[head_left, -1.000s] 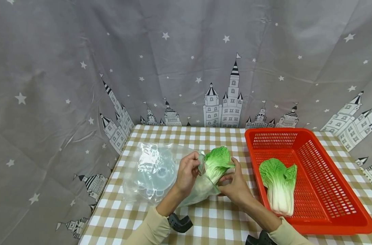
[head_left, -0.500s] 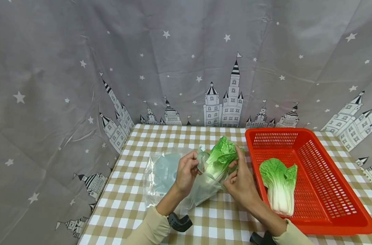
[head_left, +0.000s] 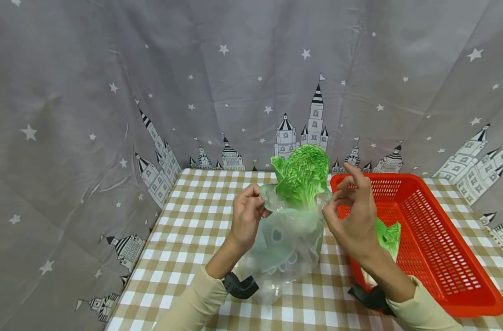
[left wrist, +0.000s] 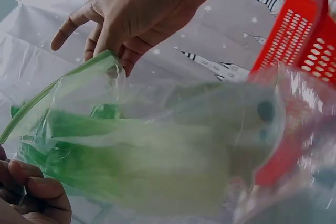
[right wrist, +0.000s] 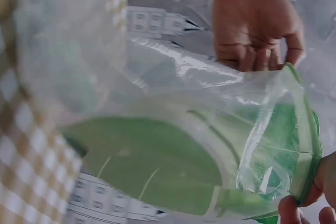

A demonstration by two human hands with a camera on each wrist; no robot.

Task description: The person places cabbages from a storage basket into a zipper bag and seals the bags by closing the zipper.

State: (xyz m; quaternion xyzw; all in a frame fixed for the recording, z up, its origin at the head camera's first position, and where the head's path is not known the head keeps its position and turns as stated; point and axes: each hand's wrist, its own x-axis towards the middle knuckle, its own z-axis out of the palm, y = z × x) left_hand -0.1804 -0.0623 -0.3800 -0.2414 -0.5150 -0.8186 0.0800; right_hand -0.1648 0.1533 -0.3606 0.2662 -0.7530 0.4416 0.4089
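Note:
A clear plastic zip bag (head_left: 286, 253) hangs upright in front of me, with a printed pattern on its side. Inside it stands a napa cabbage (head_left: 303, 177), its green leaves poking out above the mouth and its pale stalk showing dimly through the plastic. My left hand (head_left: 246, 218) pinches one side of the bag's mouth. On the opposite side, the rim is pinched between thumb and finger of my right hand (head_left: 357, 218), whose other fingers stand raised. The left wrist view shows the green zip strip (left wrist: 47, 90) running along the mouth between both hands.
To the right, a red plastic basket (head_left: 462, 307) holds a second napa cabbage (head_left: 389, 239), partly hidden behind my right forearm. A checked cloth (head_left: 189, 230) covers the table, and a grey curtain (head_left: 235, 92) with castles hangs behind it.
The bag, earlier lying toward the left, has been lifted and turned upright with the cabbage in it. My right hand has moved up and right, and the cabbage's leaves now stand higher.

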